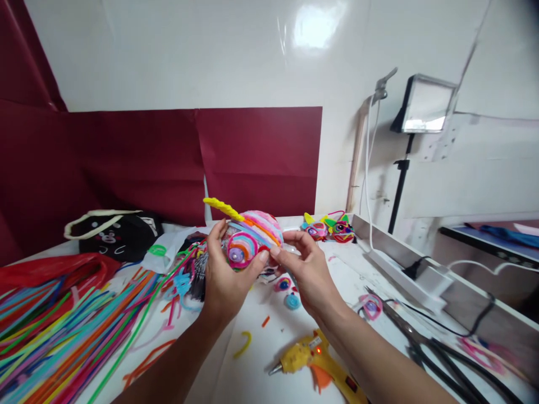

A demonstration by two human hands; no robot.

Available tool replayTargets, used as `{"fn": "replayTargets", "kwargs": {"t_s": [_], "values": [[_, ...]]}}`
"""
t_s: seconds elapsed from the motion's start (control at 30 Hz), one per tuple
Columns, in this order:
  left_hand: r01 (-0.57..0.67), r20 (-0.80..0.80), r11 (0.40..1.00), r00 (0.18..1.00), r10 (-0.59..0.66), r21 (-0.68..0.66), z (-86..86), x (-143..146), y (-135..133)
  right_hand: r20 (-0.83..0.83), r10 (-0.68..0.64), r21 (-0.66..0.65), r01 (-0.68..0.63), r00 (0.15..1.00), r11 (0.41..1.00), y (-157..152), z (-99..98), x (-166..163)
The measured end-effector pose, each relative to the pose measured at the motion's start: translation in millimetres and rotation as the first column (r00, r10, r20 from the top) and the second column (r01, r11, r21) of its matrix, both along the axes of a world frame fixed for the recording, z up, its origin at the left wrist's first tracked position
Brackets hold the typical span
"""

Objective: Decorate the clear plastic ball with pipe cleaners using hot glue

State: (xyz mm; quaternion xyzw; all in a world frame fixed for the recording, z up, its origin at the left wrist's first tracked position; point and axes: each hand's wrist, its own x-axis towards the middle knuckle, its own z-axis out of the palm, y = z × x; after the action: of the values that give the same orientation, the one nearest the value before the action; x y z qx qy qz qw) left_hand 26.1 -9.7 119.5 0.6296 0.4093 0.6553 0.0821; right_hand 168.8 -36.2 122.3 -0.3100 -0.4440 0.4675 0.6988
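A round craft ball [256, 233] wrapped in pink, orange and blue pipe cleaners is held up over the white table [269, 342]. It has a yellow twisted horn [222, 208] at its upper left and a spiral eye with a purple gem. My left hand [225, 278] cups it from below and the left. My right hand [305, 269] grips its right side with thumb and fingertips. Two small spiral eye pieces [287, 292] lie on the table just under my hands.
Several loose pipe cleaners [63, 331] are heaped at the left. A yellow glue gun [314, 359] lies at the front. Scissors [416, 342], a white power strip [404, 278], a black bag [118, 233], finished pieces [330, 228] and a lamp stand [402, 179] are around.
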Motion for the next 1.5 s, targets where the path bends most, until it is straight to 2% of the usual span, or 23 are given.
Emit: {"fn": "replayTargets", "kwargs": {"t_s": [0.2, 0.33, 0.63, 1.07, 1.27, 1.5], "values": [[-0.002, 0.081, 0.998, 0.997, 0.006, -0.058, 3.4, 3, 2, 0.022, 0.042, -0.050, -0.041, 0.999, 0.998, -3, 5.0, -2], [0.040, 0.127, 0.993, 0.992, -0.026, -0.108, 6.8, 4, 0, 0.042, 0.064, -0.065, -0.061, 0.997, 0.996, -5, 4.7, -2], [0.073, 0.169, 0.988, 0.984, -0.049, -0.135, 8.6, 1, 0, 0.033, 0.125, -0.088, -0.122, 0.992, 0.989, -11, 8.5, -5], [0.169, 0.262, 0.975, 0.957, -0.128, -0.142, 2.5, -2, 7, 0.101, 0.053, -0.043, -0.049, 0.993, 0.998, -14, 8.4, -9], [0.321, 0.376, 0.937, 0.893, -0.249, -0.141, -5.5, -5, 12, 0.127, 0.002, 0.012, -0.004, 0.992, 1.000, -20, 4.3, -13], [0.413, 0.529, 0.894, 0.804, -0.270, -0.172, 8.5, 1, -1, 0.242, -0.018, 0.064, 0.003, 0.970, 0.998, -31, 6.7, -14]]}}
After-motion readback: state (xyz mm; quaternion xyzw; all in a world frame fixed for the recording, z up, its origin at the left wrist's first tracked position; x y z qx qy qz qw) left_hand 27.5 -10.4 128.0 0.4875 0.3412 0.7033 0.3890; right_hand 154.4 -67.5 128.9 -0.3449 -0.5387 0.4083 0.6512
